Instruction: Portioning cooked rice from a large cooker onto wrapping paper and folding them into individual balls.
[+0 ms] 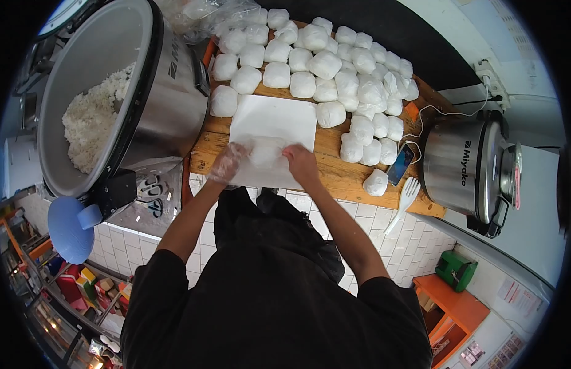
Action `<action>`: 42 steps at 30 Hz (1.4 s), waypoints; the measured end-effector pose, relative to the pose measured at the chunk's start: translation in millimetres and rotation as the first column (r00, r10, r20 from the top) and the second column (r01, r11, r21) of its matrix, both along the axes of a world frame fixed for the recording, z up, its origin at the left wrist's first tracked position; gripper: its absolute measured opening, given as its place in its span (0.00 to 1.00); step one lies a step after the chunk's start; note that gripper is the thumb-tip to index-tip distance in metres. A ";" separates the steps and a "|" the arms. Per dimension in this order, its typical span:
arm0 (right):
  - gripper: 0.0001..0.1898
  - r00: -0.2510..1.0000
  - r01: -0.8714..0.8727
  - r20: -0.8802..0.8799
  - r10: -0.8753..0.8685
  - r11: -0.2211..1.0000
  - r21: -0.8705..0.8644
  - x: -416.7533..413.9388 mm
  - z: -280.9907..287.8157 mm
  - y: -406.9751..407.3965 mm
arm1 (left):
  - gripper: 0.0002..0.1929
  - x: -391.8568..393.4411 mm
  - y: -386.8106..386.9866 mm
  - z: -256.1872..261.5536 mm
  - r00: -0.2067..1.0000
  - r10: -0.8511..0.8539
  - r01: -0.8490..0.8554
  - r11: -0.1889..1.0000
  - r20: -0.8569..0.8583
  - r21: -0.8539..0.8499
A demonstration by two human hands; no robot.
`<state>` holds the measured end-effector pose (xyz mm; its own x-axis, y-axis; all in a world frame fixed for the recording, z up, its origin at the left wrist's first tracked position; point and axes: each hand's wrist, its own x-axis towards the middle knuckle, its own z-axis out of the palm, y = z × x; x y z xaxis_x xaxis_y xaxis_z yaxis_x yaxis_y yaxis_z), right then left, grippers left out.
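A white paper sheet (271, 113) lies on the wooden table before me, and on it sits a white portion in thin translucent wrap (265, 152). My left hand (226, 163), in a clear plastic glove, grips the left side of this wrap. At its right side, the fingertips of my bare right hand (301, 162) pinch the wrap. Several rounded white wrapped bundles (326, 64) crowd the table behind the sheet, some piled on others. To the left stands a large open steel rice cooker (149, 106), its grey pot holding white cooked rice (94, 117).
At right on the wooden table (329, 173) are a single bundle (376, 182), a phone (400, 163) on a white cable, and a white spatula (406, 198) overhanging the front edge. A lidded Miyako cooker (456, 157) stands beyond. A blue plastic item (71, 230) juts out at left.
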<state>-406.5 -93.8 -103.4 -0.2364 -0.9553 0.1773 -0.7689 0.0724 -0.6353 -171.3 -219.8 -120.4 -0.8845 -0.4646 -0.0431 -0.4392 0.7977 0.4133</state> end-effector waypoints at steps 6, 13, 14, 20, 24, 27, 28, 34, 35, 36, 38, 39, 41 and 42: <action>0.22 0.989 -0.010 0.145 -0.016 0.985 0.174 -6.0 24.5 -1.7 | 0.28 -6.7 -14.8 -31.9 0.783 0.571 0.020 0.373 -0.247 0.927; 0.15 0.945 -0.192 -0.294 0.141 0.969 -0.153 -5.9 3.5 28.3 | 0.16 -6.0 -9.4 10.6 0.978 -0.008 -0.011 0.996 -0.208 -0.094; 0.13 0.952 -0.207 -0.263 0.158 0.964 -0.170 -8.1 1.3 24.9 | 0.16 -4.6 -10.0 7.3 0.978 -0.015 -0.004 0.996 -0.207 -0.091; 0.09 0.953 -0.270 -0.157 0.257 0.961 -0.063 -22.8 -1.6 0.5 | 0.15 -1.7 -21.2 -7.6 0.968 -0.058 0.041 0.996 -0.244 -0.077; 0.12 0.984 -0.167 0.135 0.113 0.839 0.518 -26.2 41.0 -36.1 | 0.12 -28.2 -23.7 -7.1 0.967 0.150 -0.159 0.987 -0.206 -0.028; 0.10 0.978 0.006 0.182 -0.107 0.875 0.484 -22.2 28.1 -36.6 | 0.11 -43.5 -29.9 -3.6 0.971 0.115 -0.146 0.980 -0.211 -0.137; 0.07 0.999 -0.009 0.032 -0.002 0.941 0.337 -13.8 20.9 -30.2 | 0.12 -37.7 -28.4 -7.9 0.999 -0.019 0.015 0.994 -0.033 -0.107; 0.12 0.949 0.101 -0.289 -0.128 0.989 -0.107 55.3 -2.0 3.4 | 0.14 -25.3 27.8 -34.7 0.967 0.177 -0.210 0.960 -0.181 -0.183; 0.15 0.946 0.181 -0.242 -0.214 0.972 -0.151 63.4 9.2 0.1 | 0.14 -28.9 37.3 -31.6 0.967 0.180 -0.214 0.959 -0.182 -0.185; 0.19 0.937 0.259 -0.187 -0.295 0.946 -0.196 71.2 27.0 -5.0 | 0.15 -27.5 44.8 -31.1 0.945 0.302 -0.325 0.911 -0.127 -0.255; 0.19 0.785 0.437 0.460 -0.414 0.897 0.062 67.3 44.9 -18.6 | 0.19 -35.6 41.3 -25.4 0.901 0.346 -0.402 0.894 -0.263 -0.200; 0.20 0.233 0.383 0.837 -0.495 0.838 0.388 63.9 54.5 -15.2 | 0.21 -42.4 48.8 -16.2 0.857 0.287 -0.343 0.937 -0.429 -0.059; 0.27 0.339 0.481 0.804 -0.489 0.824 0.298 54.0 68.6 -14.0 | 0.18 -68.1 64.3 32.6 0.888 0.269 -0.294 0.956 -0.373 -0.011; 0.28 0.258 0.472 0.840 -0.478 0.821 0.322 50.7 68.5 -14.1 | 0.16 -77.3 66.3 43.8 0.920 0.354 -0.345 0.935 -0.166 0.081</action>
<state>-355.7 -107.8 -34.9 -0.6617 -0.6153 -0.4284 0.3716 0.2271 -0.9002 -248.6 -153.5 -76.6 -0.6617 -0.7468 0.0669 -0.6035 0.5833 0.5437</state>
